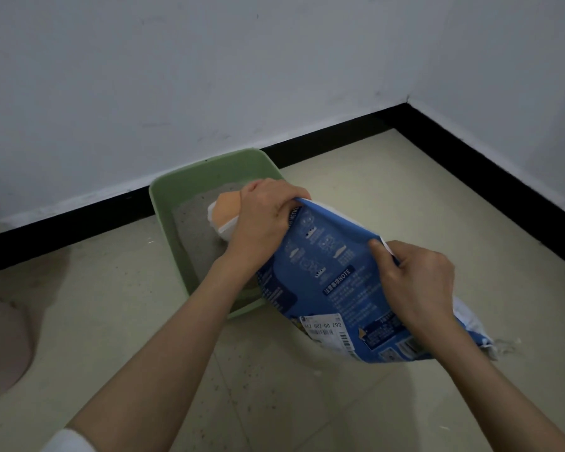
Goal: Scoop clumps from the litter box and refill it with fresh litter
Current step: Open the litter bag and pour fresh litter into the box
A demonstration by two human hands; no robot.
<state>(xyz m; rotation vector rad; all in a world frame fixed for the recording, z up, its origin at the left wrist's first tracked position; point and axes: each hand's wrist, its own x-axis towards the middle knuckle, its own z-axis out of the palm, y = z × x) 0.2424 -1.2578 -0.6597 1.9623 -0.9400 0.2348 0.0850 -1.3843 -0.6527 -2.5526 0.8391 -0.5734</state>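
Observation:
A green litter box (pixel 206 174) stands on the floor against the wall, with grey litter (pixel 193 230) inside. A blue litter bag (pixel 333 282) lies tilted over the box's right side, its orange and white end (pixel 224 212) down over the litter. My left hand (pixel 261 220) grips the bag near that end. My right hand (pixel 415 282) grips the bag's upper edge further back, thumb on the blue face. Whether litter is flowing out is hidden by the bag and my left hand.
White walls with a black skirting board (pixel 470 158) meet in a corner at the right. A pinkish rounded object (pixel 0 347) lies at the left edge. The beige tiled floor (pixel 356 197) has scattered grains and white bits near the bag's bottom end (pixel 503 347).

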